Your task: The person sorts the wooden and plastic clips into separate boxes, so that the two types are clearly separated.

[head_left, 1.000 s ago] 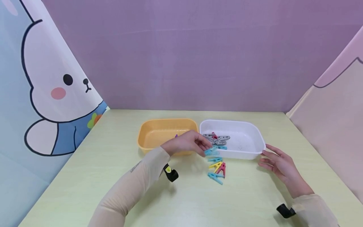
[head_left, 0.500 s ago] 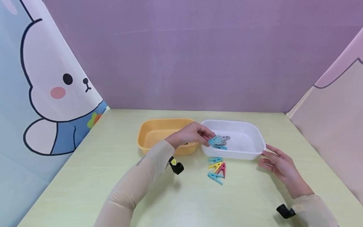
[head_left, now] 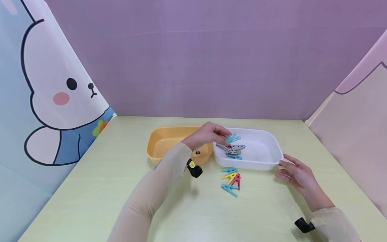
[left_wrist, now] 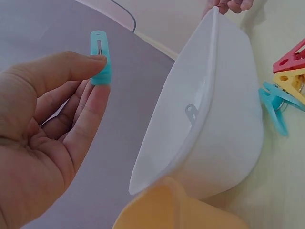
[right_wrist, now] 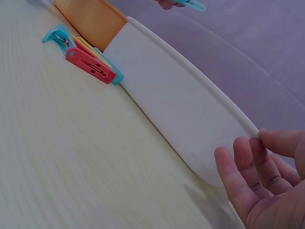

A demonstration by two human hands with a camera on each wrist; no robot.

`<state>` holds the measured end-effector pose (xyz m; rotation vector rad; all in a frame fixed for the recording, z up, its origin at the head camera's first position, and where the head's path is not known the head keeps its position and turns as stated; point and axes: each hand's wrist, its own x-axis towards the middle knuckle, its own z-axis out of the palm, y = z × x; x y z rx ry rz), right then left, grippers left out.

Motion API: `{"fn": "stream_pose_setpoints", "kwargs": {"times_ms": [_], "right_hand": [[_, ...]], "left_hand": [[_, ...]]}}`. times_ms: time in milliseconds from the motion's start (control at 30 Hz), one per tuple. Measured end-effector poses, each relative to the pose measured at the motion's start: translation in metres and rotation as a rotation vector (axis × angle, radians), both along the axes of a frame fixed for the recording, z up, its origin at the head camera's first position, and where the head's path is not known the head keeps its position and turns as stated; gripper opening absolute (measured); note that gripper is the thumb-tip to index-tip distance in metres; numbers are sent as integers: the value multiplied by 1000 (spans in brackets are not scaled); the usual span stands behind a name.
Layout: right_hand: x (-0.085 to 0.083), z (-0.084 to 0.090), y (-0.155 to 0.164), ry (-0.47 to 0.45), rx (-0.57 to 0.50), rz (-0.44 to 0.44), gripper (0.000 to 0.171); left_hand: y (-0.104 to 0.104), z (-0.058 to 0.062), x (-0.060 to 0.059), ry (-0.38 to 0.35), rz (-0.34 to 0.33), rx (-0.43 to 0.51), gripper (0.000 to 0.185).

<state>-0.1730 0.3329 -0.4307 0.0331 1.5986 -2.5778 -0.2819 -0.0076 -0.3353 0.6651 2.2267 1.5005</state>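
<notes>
Now the left hand, fingers pinching a blue clip, has shifted toward the white tray's far-left corner, release apparently pending; the right hand pinches its near-right corner.

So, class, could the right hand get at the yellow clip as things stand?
Probably yes: the right hand touches the white tray, and only a red clip seems in its way, close beside the yellow clip.
</notes>
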Motion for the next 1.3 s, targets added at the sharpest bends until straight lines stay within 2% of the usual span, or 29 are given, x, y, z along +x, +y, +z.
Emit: {"fn": "stream_pose_setpoints", "kwargs": {"times_ms": [267, 633, 867, 1100, 1300], "right_hand": [[1, 1, -1, 0, 0, -2, 33], [2, 3, -1, -25, 9, -5, 33], [2, 2, -2, -21, 8, -7, 34], [2, 2, -1, -15, 2, 1, 35], [2, 2, -1, -18, 5, 2, 34]], "left_hand": [[6, 3, -6, -12, 59, 7, 29], [11, -1, -18, -12, 114, 11, 29], [17, -7, -26, -60, 175, 31, 29], [22, -16, -33, -138, 206, 83, 34], [25, -25, -35, -153, 258, 38, 26]]}}
